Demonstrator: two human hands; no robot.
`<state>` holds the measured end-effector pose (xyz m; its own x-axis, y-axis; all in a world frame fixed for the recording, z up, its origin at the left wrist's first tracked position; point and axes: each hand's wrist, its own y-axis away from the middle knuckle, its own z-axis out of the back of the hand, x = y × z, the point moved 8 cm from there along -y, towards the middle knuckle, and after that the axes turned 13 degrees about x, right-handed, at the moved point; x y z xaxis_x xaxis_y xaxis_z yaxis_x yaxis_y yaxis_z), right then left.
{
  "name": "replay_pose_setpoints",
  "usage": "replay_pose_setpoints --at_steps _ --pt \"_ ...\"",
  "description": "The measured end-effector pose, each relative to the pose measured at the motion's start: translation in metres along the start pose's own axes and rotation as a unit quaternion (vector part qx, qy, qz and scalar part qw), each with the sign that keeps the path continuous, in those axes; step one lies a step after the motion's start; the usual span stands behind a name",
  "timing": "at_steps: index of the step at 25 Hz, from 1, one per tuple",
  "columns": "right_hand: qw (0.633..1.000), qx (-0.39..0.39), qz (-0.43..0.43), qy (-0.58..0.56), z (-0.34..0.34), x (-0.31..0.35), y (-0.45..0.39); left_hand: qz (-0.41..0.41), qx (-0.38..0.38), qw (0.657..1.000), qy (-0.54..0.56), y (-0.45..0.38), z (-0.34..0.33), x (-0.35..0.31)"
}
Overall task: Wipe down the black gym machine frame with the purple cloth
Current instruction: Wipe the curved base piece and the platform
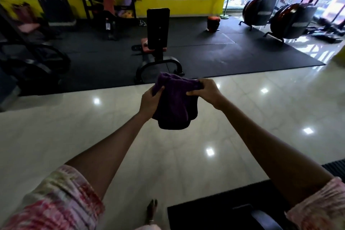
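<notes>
One head-worn view looks forward and down across the tiled floor (242, 117) toward gym equipment.

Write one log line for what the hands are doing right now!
left hand: grips purple cloth | right hand: grips cloth | cloth: held up over tiled floor | wiping: not started

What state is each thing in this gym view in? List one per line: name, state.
purple cloth: bunched, held up in the air by both hands
left hand: gripping the cloth's left side
right hand: pinching the cloth's top edge
black bench: backrest upright, untouched
floor: glossy, reflecting ceiling lights
</notes>
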<state>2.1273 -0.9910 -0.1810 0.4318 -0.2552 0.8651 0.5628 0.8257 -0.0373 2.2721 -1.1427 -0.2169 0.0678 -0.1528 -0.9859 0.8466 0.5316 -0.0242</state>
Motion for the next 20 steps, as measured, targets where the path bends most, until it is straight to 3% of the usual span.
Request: replay_pose_setpoints --at_steps 4,9,17,20 --pt "0.99 -0.054 -0.008 -0.134 0.045 -0.025 -0.081 -0.057 0.054 0.996 0.035 -0.117 -0.017 -0.019" --pt "0.93 -0.183 -0.081 -0.309 0.12 -0.079 -0.124 -0.087 0.165 0.982 -0.03 -0.252 -0.083 -0.045" --pt "0.857 -0.313 -0.129 -0.388 0.289 -0.209 -0.136 -0.066 0.294 0.953 0.013 -0.396 -0.298 -0.042" --pt "0.845 -0.284 -0.159 -0.424 0.356 -0.251 -0.132 -0.059 0.326 0.943 -0.014 -0.443 -0.387 -0.057"
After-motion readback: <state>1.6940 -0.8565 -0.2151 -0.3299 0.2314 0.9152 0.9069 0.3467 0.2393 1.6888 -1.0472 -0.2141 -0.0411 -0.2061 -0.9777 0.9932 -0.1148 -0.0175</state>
